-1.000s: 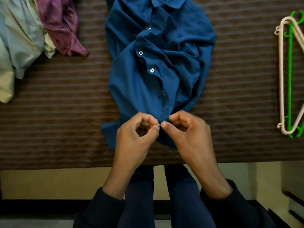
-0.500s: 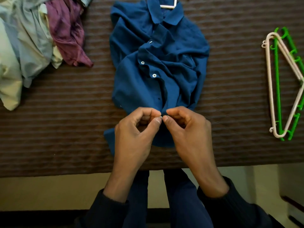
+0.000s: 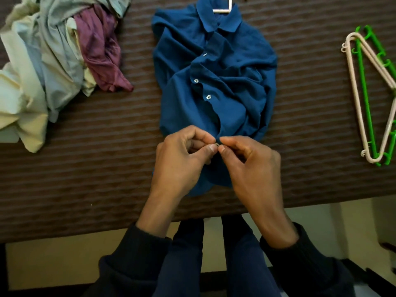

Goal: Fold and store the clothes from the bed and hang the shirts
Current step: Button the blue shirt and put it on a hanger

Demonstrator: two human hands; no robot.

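A crumpled blue button shirt lies collar-away on the brown striped bed, with a white hanger showing at its collar. My left hand and my right hand meet at the lower part of the shirt's front placket. Thumb and forefinger of each hand pinch the fabric around a small button. The shirt's bottom hem is partly hidden under my hands. Three buttons higher up look fastened.
A heap of pale and purple clothes sits at the far left of the bed. Two hangers, one cream and one green, lie at the right. The bed's near edge runs just below my wrists.
The view has tilted so the shirt's collar and its hanger come into sight. My hands stay pinched at the same lower button, shifted only slightly.
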